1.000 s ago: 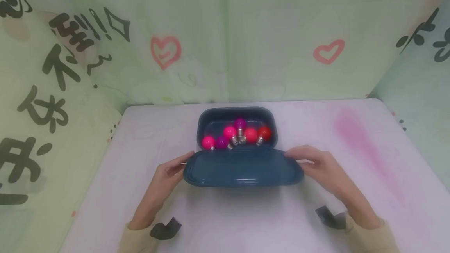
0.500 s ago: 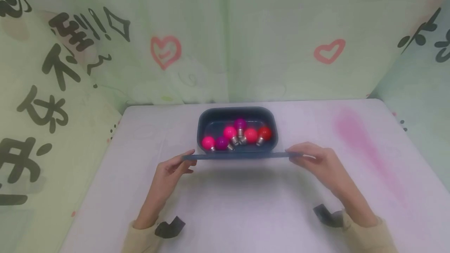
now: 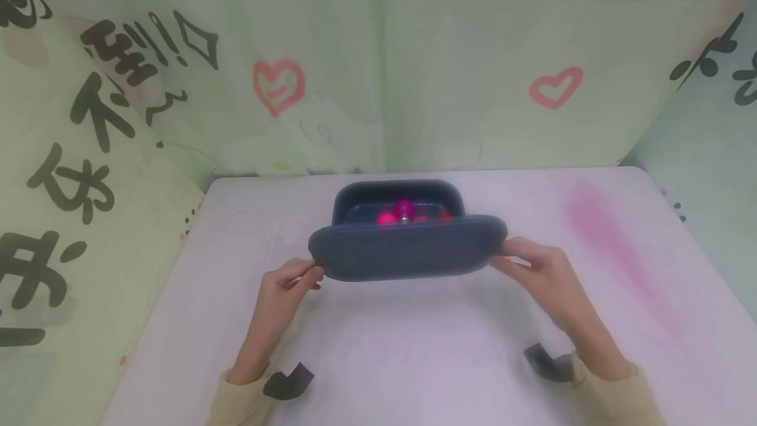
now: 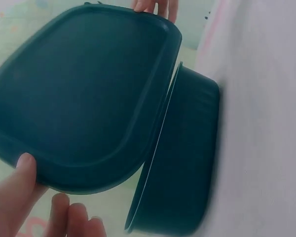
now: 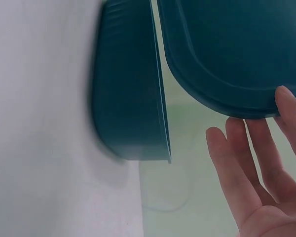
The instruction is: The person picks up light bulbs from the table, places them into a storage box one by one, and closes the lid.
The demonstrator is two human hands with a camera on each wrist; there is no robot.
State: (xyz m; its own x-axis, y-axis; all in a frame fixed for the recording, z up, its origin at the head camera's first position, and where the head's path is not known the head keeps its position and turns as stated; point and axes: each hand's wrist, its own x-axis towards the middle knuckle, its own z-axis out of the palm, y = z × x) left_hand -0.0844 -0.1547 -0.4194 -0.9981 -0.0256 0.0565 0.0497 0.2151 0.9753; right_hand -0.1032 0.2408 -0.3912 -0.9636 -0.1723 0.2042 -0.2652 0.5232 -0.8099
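A dark blue lid (image 3: 408, 252) with rounded ends hangs tilted over the front part of the matching box (image 3: 349, 190). My left hand (image 3: 286, 291) pinches its left end, thumb on the near face, as the left wrist view shows on the lid (image 4: 84, 84). The opposite end is pinched by my right hand (image 3: 550, 281). Inside the box, a purple light bulb (image 3: 404, 209) and a pink light bulb (image 3: 387, 218) show above the lid's edge; other reddish bulbs are mostly hidden. In the right wrist view, a narrow gap separates the lid (image 5: 241, 54) from the box wall (image 5: 128, 84).
The box stands near the back edge of a pale table (image 3: 414, 360) with a pink smear (image 3: 609, 248) on the right. Green cloth (image 3: 449, 51) with hearts and black writing hangs behind and along both sides.
The lid has turned from face-up, through edge-on, to its other face showing, and has moved toward the box. It now covers the view of several bulbs. Both hands kept their grip.
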